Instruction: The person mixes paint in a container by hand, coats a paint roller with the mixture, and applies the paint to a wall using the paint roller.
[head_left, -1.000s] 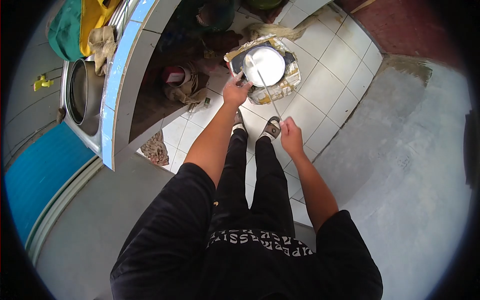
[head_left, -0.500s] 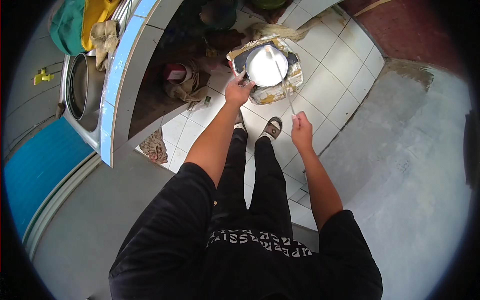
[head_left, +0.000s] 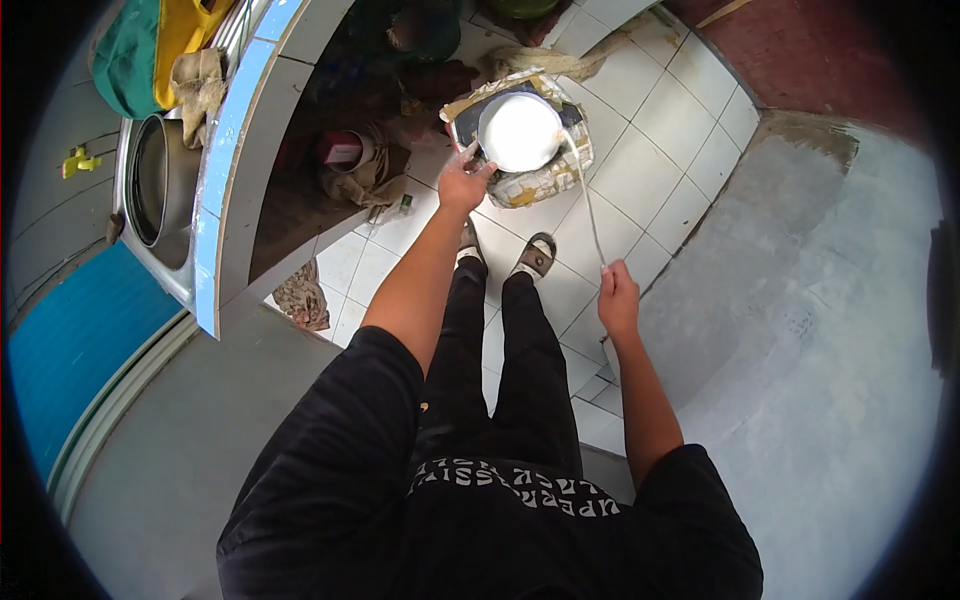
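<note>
Stick (head_left: 594, 218) (thin, pale) in right hand (head_left: 619, 298)

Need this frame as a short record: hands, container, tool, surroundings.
left_hand: left hand at the container's near-left rim, grip unclear
right_hand: right hand closed on the tool's near end
tool: long thin tool, far end by the container's right rim
container: round container, white contents
around_container: ragged, stained wrapping
floor: pale square tiles
left_side: metal pot, blue-edged counter
</note>
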